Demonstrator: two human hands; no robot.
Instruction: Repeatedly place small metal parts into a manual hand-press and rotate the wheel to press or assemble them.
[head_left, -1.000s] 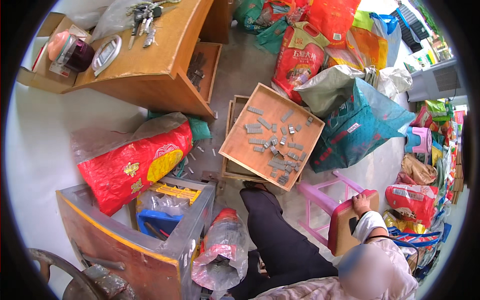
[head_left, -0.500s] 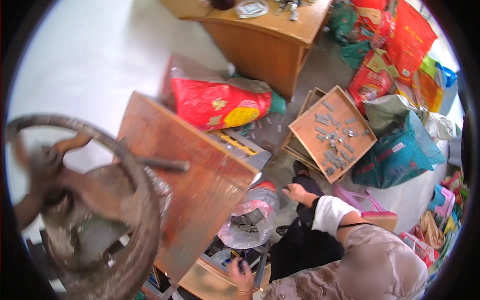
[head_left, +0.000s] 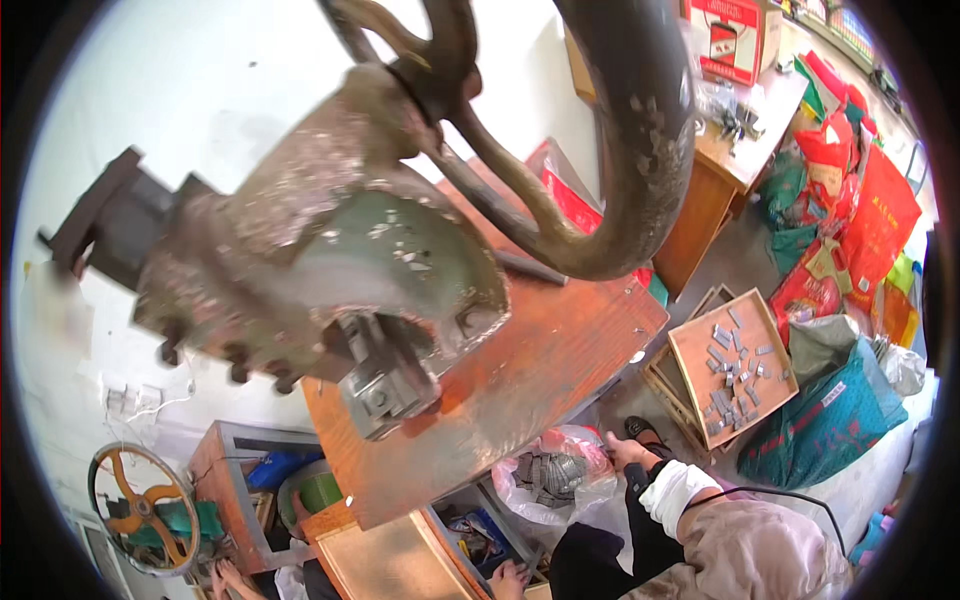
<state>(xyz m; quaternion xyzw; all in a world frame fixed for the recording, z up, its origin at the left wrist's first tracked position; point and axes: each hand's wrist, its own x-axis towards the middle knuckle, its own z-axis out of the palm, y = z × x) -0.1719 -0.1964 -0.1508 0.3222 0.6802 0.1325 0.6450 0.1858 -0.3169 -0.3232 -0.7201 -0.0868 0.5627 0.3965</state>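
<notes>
My right hand (head_left: pixel 630 452) is closed beside the rim of a clear plastic bag (head_left: pixel 597 487); its white sleeve is rolled up. I cannot make out what its fingers hold, if anything. Dark grey metal pieces (head_left: pixel 552 477) lie in the bag. At the lower edge my left hand (head_left: pixel 508 578), partly cut off, has curled fingers next to an open drawer (head_left: pixel 480 545) of mixed small items. Its grip is hidden. A worn hand press (head_left: pixel 340 230) with a thick wheel rim (head_left: pixel 650 150) stands over a reddish wooden tabletop (head_left: pixel 530 370), blocking much of the upper view.
A wooden tray (head_left: pixel 690 355) of small grey metal pieces sits right, by a teal bag (head_left: pixel 840 410) and red bags (head_left: pixel 880 220). Behind stands a wooden desk (head_left: pixel 710 190). Lower left, another person's hands (head_left: pixel 230 578) show near a second wheel (head_left: pixel 140 510).
My view has swung left, bringing the press to the upper middle and the second wheel into sight. My right hand is now closer to the bag; my left hand sits lower in view.
</notes>
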